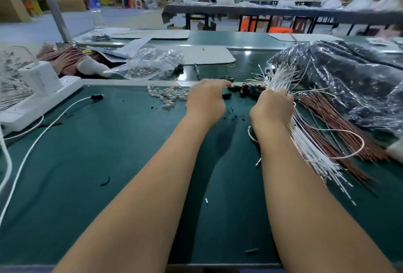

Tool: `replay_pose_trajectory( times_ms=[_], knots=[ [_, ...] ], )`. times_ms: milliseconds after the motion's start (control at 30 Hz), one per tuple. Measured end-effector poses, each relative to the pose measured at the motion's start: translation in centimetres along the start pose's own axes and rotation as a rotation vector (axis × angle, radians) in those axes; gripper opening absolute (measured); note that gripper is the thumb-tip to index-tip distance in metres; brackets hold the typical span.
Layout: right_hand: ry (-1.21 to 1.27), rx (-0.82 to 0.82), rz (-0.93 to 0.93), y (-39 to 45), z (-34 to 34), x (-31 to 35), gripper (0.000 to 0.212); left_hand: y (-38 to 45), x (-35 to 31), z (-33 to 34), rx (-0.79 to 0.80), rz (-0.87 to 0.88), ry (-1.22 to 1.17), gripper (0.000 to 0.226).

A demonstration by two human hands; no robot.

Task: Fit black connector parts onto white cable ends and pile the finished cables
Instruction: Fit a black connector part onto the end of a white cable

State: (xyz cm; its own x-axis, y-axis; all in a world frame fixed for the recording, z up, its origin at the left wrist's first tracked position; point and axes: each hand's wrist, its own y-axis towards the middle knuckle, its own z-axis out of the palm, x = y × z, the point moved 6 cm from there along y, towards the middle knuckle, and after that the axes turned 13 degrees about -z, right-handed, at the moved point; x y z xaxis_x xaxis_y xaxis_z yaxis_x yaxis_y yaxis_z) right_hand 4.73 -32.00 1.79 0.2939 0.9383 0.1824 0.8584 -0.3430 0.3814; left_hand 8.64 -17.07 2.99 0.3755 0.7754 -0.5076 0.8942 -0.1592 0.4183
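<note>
My right hand (273,107) grips a thick bundle of white cables (309,148); their bare ends fan out above the fist and the long tails trail toward me on the right. A small heap of black connector parts (248,92) lies on the green mat just beyond both hands. My left hand (207,100) reaches forward with curled fingers, its fingertips at the left edge of that heap; whether it pinches a part is hidden. One lone black part (226,96) lies between the hands. A white cable with a black connector fitted (96,97) lies at the left.
Clear plastic pieces (168,96) are scattered left of my left hand. Brown cables (333,129) and a crinkled dark plastic bag (349,81) fill the right side. A white power strip (41,100) sits at the left, a clear bag of parts (148,65) behind.
</note>
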Motion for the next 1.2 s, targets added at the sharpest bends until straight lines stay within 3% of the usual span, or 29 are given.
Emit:
replay_pose_trajectory(
  times_ms=[100, 200, 400, 600, 700, 833, 933, 1067, 1200],
  knots=[
    [0.012, -0.028, 0.007, 0.1, 0.0, -0.3, 0.018, 0.8, 1.6, 1.4, 0.106, -0.103, 0.247, 0.044],
    [0.054, -0.058, 0.021, 0.1, -0.1, -0.4, 0.011, 1.0, 2.6, 1.1, 0.076, -0.124, 0.223, 0.042],
    [0.207, -0.214, 0.048, -0.3, -0.8, -0.8, 0.022, 2.0, 2.4, 1.1, 0.072, -0.092, 0.363, 0.023],
    [0.316, -0.387, 0.056, -0.5, -2.1, -0.9, 0.039, 0.1, 3.2, -2.2, -0.074, -0.175, -0.196, 0.014],
    [0.339, -0.496, 0.001, -0.5, -2.8, -0.3, 0.047, -1.0, 4.2, -3.5, -0.113, -0.225, -0.367, 0.016],
    [0.499, -0.603, -0.192, -0.9, -3.6, 2.3, 0.030, -2.1, 5.5, -3.8, -0.087, -0.270, -0.589, 0.016],
    [0.512, -0.689, -0.465, -2.3, -4.8, 6.2, 0.020, -2.3, 5.6, -3.5, 0.005, -0.313, -0.840, 0.003],
    [0.565, -0.520, -0.746, -4.6, -4.1, 11.1, 0.016, -2.1, 5.3, -3.1, 0.140, -0.406, -1.271, 0.005],
    [0.584, -0.226, -0.799, -5.0, -2.6, 12.9, 0.019, -1.6, 6.8, -3.9, 0.100, -0.458, -1.400, 0.010]
  ],
)
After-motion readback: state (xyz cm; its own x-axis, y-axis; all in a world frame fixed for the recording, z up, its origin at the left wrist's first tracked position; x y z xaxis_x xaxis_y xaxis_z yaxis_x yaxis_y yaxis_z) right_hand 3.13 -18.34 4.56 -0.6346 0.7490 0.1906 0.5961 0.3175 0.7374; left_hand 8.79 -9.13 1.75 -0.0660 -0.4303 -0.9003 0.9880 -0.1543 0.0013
